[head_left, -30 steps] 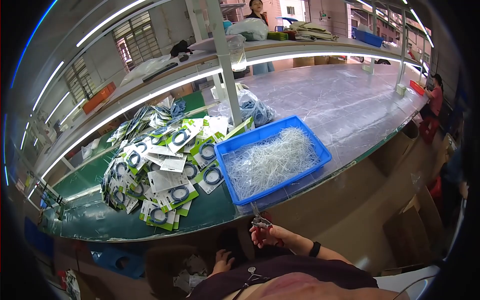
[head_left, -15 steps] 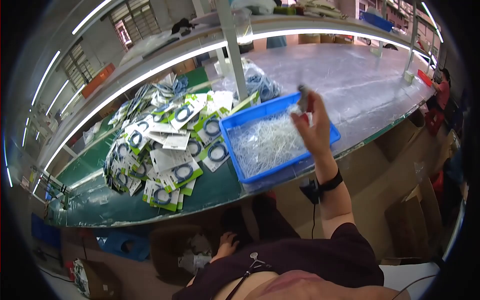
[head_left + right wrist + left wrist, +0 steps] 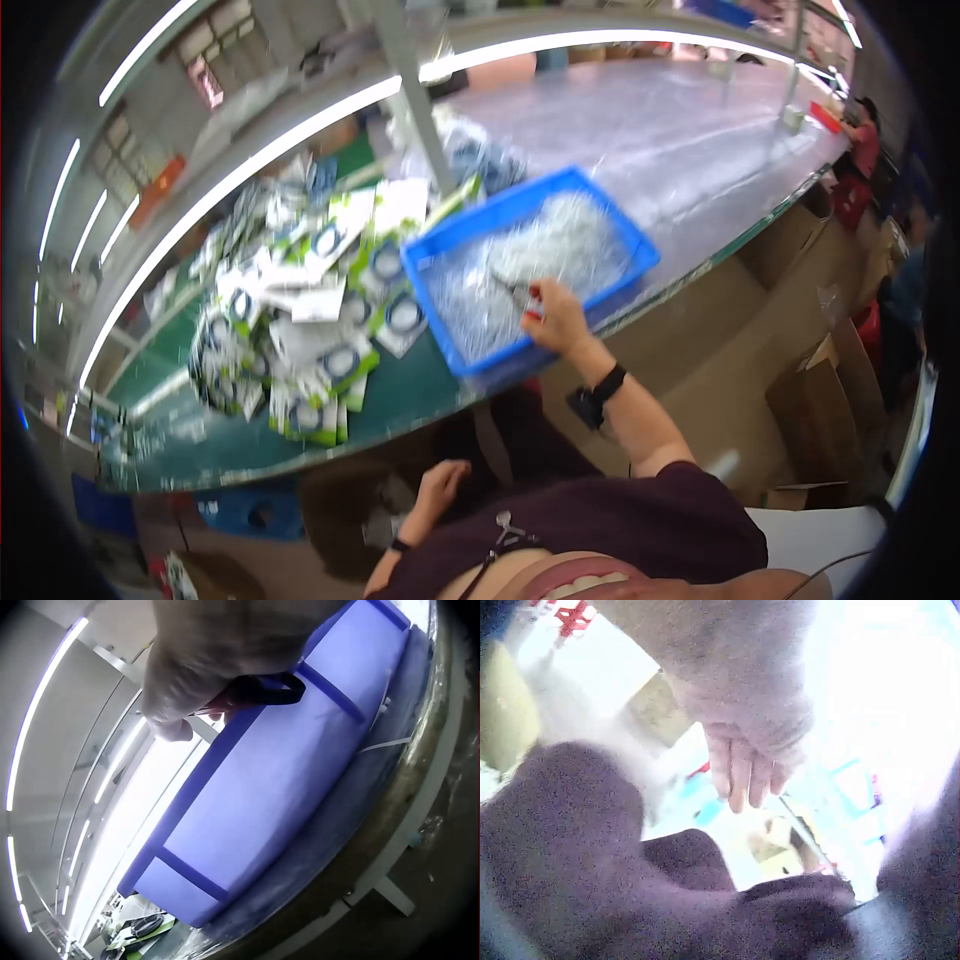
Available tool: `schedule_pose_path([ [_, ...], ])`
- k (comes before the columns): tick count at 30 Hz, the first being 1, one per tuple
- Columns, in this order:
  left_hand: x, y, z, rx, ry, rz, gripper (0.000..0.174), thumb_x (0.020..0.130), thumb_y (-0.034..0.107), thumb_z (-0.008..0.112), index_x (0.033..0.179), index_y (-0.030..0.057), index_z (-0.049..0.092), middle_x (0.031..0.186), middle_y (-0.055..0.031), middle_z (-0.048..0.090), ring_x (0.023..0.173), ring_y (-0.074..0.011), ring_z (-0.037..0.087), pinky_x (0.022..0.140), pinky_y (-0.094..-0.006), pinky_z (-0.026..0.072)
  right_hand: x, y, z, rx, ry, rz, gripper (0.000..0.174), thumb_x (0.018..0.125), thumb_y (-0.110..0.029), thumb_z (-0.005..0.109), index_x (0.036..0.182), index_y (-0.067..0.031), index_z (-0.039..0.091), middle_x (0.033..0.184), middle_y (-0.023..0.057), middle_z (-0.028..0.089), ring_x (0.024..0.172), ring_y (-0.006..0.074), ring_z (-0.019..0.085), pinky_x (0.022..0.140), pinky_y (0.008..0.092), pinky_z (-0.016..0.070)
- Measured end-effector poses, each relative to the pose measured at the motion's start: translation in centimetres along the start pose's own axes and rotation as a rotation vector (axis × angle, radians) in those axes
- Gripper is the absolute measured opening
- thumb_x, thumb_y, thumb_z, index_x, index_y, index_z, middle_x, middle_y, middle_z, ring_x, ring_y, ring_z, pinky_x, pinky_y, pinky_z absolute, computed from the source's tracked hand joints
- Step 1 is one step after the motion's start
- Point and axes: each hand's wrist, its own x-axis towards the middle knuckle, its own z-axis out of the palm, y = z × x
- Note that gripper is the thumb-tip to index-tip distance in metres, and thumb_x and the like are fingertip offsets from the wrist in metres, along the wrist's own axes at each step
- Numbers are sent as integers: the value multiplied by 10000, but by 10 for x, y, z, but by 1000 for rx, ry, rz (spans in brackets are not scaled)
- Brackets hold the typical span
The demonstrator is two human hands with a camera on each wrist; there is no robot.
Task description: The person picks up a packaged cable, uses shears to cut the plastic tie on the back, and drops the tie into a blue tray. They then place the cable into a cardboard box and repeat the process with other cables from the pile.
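Observation:
My right hand (image 3: 560, 320) grips red-handled pliers (image 3: 534, 300) over the near side of a blue plastic tray (image 3: 500, 357). The metal jaws point into a heap of thin clear plastic strips (image 3: 565, 240) that fills the tray. In the right wrist view, a looped handle (image 3: 281, 690) of the pliers sticks out below the palm, and the tray's outer wall (image 3: 247, 787) lies just under the hand. Low by my body hangs my left hand (image 3: 440, 487), holding nothing, its fingers relaxed; the left wrist view shows those fingers (image 3: 739, 772) pointing down.
Left of the tray lies a big pile of carded cables (image 3: 300, 310) on a green bench top (image 3: 200, 440). A shelf post (image 3: 425, 130) rises behind it, near a bag of blue cables (image 3: 485, 160). Cardboard boxes (image 3: 825, 400) stand on the floor at right, below the bench edge.
My right hand rose with the pliers from the bench edge to above the tray's right side, then came down and left over the strips. The left hand lifted slightly by my body.

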Motion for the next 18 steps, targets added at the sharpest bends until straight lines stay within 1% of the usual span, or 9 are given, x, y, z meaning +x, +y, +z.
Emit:
schedule_pose_path([
  [1,23,24,-14,16,-2,62,86,893,47,612,937,10,677,847,-146,667,792,-325,661,745,-364,541,1,-2,0,19,-23,41,375,657,-173,709,969,-50,540,892,143,596,831,343,594,723,425,487],
  [3,55,63,-32,90,156,298,109,898,37,602,989,2,651,922,-157,660,878,-325,648,815,-371,520,0,-7,0,24,17,34,378,653,-177,711,967,-51,541,884,136,595,828,338,595,721,422,487],
  [5,102,53,-49,252,315,510,363,897,120,646,1224,-4,550,1154,-202,599,1033,-352,600,913,-386,478,0,-9,-1,27,22,41,381,650,-180,713,965,-53,542,875,129,595,824,333,596,719,420,487],
  [7,140,47,-51,261,396,391,697,889,227,682,1435,-8,318,1387,-235,431,1207,-386,503,1023,-408,408,-2,-7,-1,-36,21,-49,380,653,-176,714,969,-51,544,857,121,590,802,317,600,701,403,490],
  [8,153,33,-50,248,393,401,697,889,227,682,1435,-8,318,1387,-235,431,1207,-386,503,1023,-408,408,-3,-5,-3,-71,21,-94,380,654,-174,715,970,-51,546,848,117,587,791,309,602,693,395,492],
  [11,187,-9,-44,226,120,415,867,882,315,689,1492,-18,172,1473,-250,321,1284,-392,447,1069,-413,369,-3,-3,-7,-97,8,-115,380,652,-166,715,972,-54,544,845,112,581,779,307,599,682,392,489],
  [12,188,-9,-41,213,122,413,867,882,315,689,1492,-18,172,1473,-250,321,1284,-392,447,1069,-413,369,-5,-5,-6,-96,-8,-124,380,651,-162,715,973,-55,543,843,109,578,773,307,598,676,390,487],
  [15,186,-13,-31,-292,-25,245,853,887,319,683,1487,-27,185,1478,-244,325,1323,-365,420,1087,-399,347,-3,-6,-10,-87,-34,-141,393,643,-159,720,978,-56,542,845,114,577,770,312,595,678,389,488],
  [18,186,-36,-16,-194,83,261,814,863,295,712,1465,-21,264,1402,-211,442,1264,-309,492,1052,-374,384,-3,-4,-12,-33,-113,-118,414,655,-167,742,1001,-55,545,858,123,580,775,316,595,699,377,493],
])
